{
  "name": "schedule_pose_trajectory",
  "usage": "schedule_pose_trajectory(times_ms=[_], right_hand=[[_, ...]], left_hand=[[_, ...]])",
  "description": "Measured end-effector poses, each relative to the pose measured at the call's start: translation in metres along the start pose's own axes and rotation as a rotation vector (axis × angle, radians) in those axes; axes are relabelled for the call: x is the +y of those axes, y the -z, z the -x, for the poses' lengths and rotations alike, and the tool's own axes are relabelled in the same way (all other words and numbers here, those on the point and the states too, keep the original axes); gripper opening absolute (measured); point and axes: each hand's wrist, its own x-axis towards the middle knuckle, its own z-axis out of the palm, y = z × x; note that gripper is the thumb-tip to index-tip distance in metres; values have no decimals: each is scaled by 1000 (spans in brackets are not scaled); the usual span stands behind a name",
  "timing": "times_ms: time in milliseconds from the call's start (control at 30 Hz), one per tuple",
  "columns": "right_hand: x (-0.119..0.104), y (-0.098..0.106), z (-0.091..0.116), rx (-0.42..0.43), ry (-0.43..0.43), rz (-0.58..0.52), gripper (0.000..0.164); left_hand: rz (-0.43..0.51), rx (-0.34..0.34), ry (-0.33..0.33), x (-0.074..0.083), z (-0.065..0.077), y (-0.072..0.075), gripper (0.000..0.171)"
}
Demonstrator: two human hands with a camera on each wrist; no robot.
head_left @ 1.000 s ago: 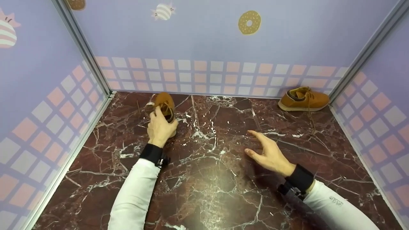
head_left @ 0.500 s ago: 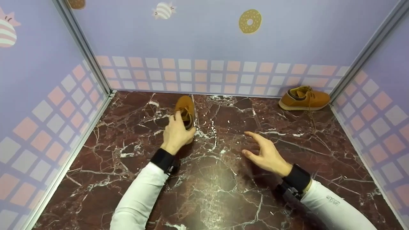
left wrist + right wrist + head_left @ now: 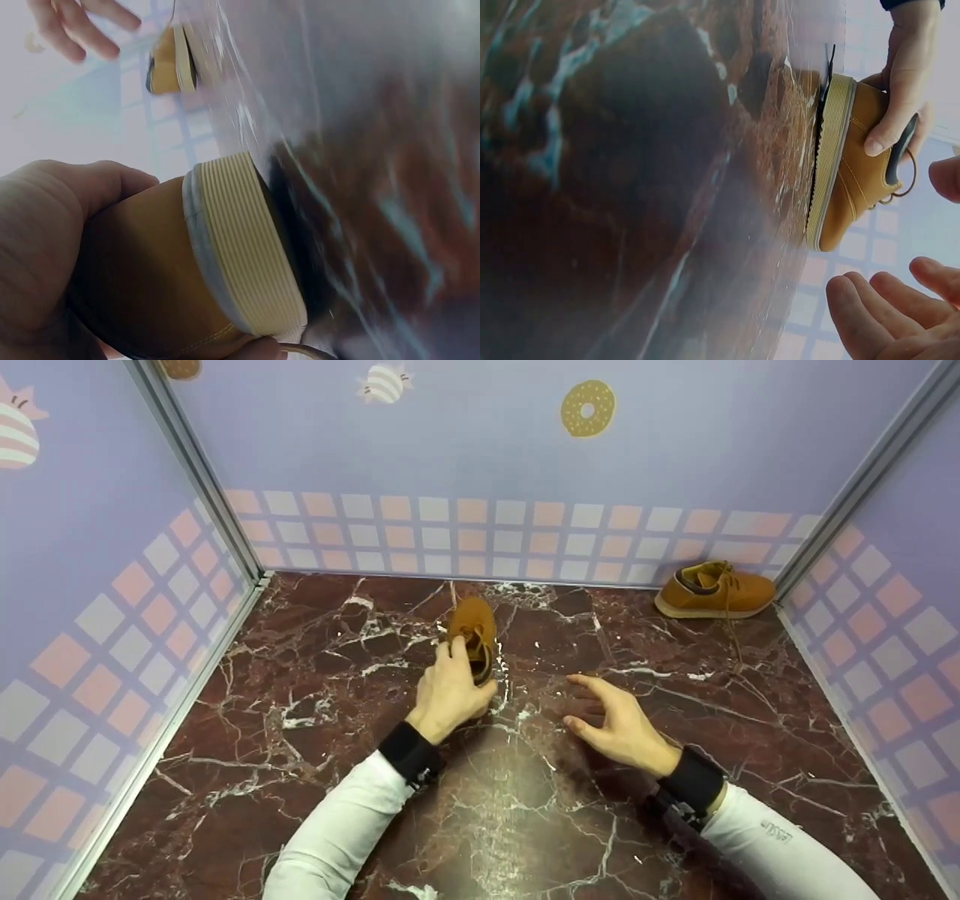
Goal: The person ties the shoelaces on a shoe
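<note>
My left hand grips a tan lace-up shoe round its heel and side, toe pointing at the back wall. In the left wrist view the thumb lies along the heel of the shoe, above its ribbed cream sole. Seen from the right wrist, the shoe stands sole down close over the floor. My right hand hovers to the right of it, fingers apart and relaxed, holding nothing. A matching tan shoe sits in the back right corner, side on, with a lace trailing onto the floor.
Dark red marble-patterned floor with white veins lies under both hands. A lilac back wall with pink and white squares rises behind, and side walls close in left and right.
My left hand has carried the shoe rightward and a little nearer, from the left part of the floor to the middle. The right hand has drifted slightly left; the corner shoe stays put.
</note>
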Motion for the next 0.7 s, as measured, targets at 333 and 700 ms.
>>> schedule_pose_trajectory(times_ms=[333,700], right_hand=[[-1,-7,-1,-17,19,-47,64],[-3,-15,3,-45,18,-204,67]], left_hand=[[7,-121,-73,34,28,-6,94],[-20,-180,-205,63,64,-13,96]])
